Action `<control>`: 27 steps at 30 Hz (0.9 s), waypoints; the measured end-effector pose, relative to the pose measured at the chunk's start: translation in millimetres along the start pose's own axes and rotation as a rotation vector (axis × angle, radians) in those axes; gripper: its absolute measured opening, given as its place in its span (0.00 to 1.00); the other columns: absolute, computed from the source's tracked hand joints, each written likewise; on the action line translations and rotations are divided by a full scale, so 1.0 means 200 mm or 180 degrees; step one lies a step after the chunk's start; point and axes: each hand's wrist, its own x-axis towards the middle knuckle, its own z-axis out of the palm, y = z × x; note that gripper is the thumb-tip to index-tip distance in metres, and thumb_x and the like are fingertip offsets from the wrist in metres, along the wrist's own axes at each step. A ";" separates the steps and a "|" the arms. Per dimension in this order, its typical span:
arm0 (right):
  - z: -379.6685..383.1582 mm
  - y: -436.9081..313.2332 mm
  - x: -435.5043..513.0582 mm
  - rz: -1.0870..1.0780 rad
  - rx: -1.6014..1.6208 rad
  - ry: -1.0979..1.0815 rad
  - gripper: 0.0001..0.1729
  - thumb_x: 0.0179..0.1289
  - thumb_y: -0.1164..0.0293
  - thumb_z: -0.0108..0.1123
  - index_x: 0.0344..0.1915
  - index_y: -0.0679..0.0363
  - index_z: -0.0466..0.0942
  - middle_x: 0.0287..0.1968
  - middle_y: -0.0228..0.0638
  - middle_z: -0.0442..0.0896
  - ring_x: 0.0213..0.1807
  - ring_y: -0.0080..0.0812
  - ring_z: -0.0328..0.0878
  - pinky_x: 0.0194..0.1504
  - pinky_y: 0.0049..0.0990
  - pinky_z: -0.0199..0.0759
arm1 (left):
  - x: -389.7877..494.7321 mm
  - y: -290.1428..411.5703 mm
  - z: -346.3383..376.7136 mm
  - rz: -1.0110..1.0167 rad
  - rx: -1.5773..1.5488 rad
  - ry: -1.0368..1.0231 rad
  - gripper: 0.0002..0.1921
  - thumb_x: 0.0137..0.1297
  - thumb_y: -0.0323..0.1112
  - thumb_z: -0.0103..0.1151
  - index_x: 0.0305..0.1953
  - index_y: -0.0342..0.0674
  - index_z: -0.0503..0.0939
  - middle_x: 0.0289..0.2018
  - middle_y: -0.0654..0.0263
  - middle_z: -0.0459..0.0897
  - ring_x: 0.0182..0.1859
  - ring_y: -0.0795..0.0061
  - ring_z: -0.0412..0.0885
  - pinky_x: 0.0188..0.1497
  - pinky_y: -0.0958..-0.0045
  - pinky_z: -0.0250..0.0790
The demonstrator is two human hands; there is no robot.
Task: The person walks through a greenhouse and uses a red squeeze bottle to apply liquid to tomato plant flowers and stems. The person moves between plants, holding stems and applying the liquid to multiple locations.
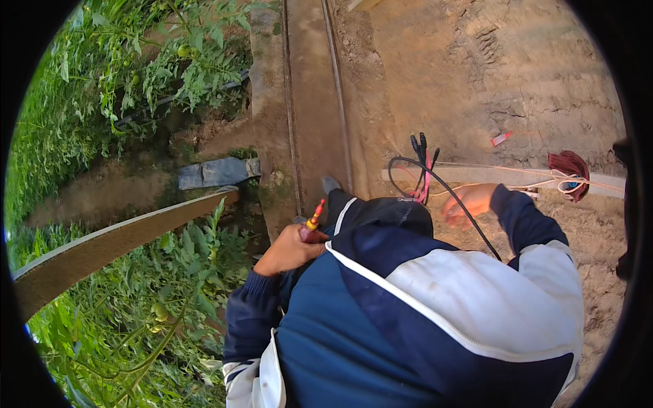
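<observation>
My left hand [295, 246] is closed around a small dark-red bottle [309, 234]. The bottle's yellow and red pointed nozzle [317, 213] sticks up past my fingers. Blurred, my right hand [465, 208] hangs by my knee with its fingers loosely apart and nothing visible in them. A black cable [455, 196] passes across that hand in the picture and runs towards my jacket. Beside it, black cable ends with plugs [421, 148] are gathered with pink cord [423, 193].
Leafy tomato plants [199, 56] with green fruit fill the left. A concrete beam [127, 232] slants among them near a blue-grey fabric piece [219, 172]. Two metal rails [334, 66] run ahead. Rightward, a dark-red fibre bundle [569, 173] lies on a bar [607, 181]; a small red-and-white item [501, 138] lies beyond.
</observation>
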 end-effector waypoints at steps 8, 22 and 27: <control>0.16 -1.07 -0.35 -0.1784 -0.2715 0.2224 0.13 0.64 0.71 0.64 0.46 0.65 0.79 0.41 0.43 0.85 0.43 0.41 0.84 0.41 0.46 0.81 | 0.10 0.14 0.01 0.0277 0.0216 -0.0063 0.11 0.60 0.28 0.72 0.41 0.27 0.86 0.31 0.66 0.86 0.36 0.80 0.80 0.43 0.74 0.75; 2.14 -1.39 0.12 -0.5406 -0.2352 0.0959 0.08 0.57 0.69 0.60 0.27 0.63 0.80 0.24 0.47 0.83 0.28 0.48 0.85 0.33 0.47 0.78 | -0.07 -0.05 -0.14 0.0200 -0.0575 0.1089 0.07 0.63 0.30 0.69 0.37 0.34 0.84 0.29 0.66 0.85 0.29 0.77 0.78 0.34 0.75 0.69; 1.88 -1.26 0.47 -0.4703 -0.2986 0.0993 0.08 0.57 0.69 0.62 0.31 0.62 0.84 0.28 0.49 0.84 0.30 0.52 0.83 0.33 0.46 0.74 | -0.19 -0.32 0.00 0.0345 -0.1676 0.1082 0.08 0.59 0.33 0.74 0.33 0.38 0.84 0.22 0.69 0.83 0.20 0.82 0.72 0.24 0.79 0.60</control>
